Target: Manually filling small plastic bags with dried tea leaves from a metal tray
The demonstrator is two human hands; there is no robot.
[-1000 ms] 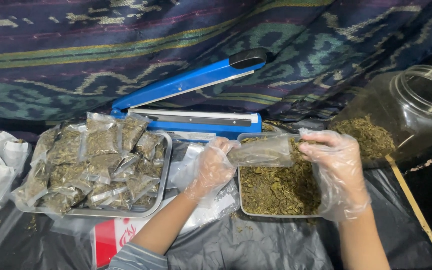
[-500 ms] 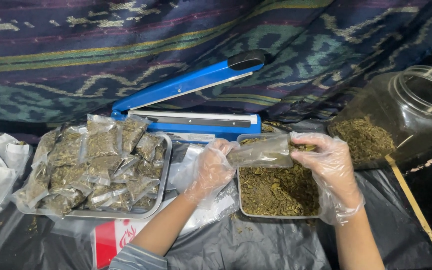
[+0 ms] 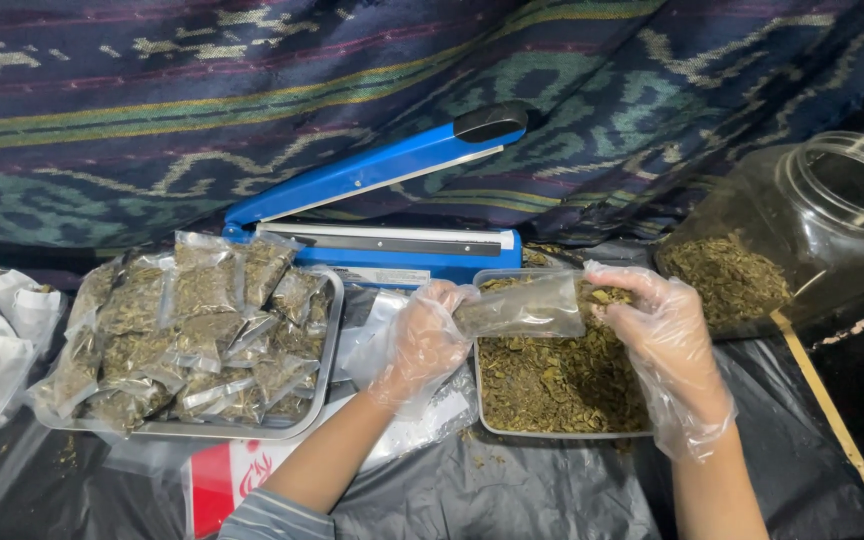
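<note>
Clear plastic gloves on both hands. Left hand (image 3: 422, 340) curled around one end of a small clear pouch (image 3: 524, 306), fingers wrapped, thumb on top, grip closed on it. Pouch held level just above the near-left part of the steel tray of dried leaves (image 3: 562, 385), partly filled with the same green-brown flakes. Right hand (image 3: 664, 340) at the pouch's open end, fingers bunched and bent down into the mouth, pinching loose leaf; can't tell how much is between the fingertips. Left of the leaf tray: a second tray (image 3: 327, 375) piled with filled pouches (image 3: 187, 335). Behind the leaf tray: blue heat sealer (image 3: 382, 250), arm raised. Right of the leaf tray: big clear jar (image 3: 802, 225) tipped on its side, leaf inside, and a thin wooden stick (image 3: 837, 420). Black plastic sheet (image 3: 512, 490) under everything.
</note>
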